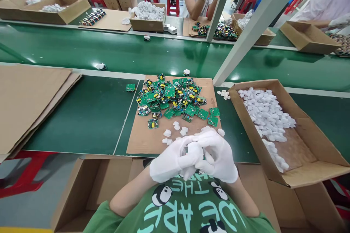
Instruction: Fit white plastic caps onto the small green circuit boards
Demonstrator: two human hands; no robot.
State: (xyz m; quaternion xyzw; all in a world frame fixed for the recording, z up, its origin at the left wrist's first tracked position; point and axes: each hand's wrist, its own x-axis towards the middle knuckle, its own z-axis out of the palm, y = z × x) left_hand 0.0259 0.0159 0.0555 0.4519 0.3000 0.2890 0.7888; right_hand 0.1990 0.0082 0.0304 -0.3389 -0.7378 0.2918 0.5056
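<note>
In white gloves, my left hand [172, 160] and my right hand [220, 156] meet in front of my chest, at the near edge of a cardboard sheet [136, 138]. Both are closed around a small white plastic piece [194, 151], mostly covered by the fingers. A tiny dark bit shows beside it, too small to name. Just beyond my hands lie several loose white plastic pieces [167, 133]. Farther up the sheet is a heap of green circuit boards [169, 91] with yellow and black components, some face down.
An open carton [303, 145] of white pieces stands at the right. Flat cardboard [32, 98] lies left. A green conveyor [123, 52] crosses ahead, carrying small white items. A slanted white post [246, 40] rises right of the sheet. People sit across the belt.
</note>
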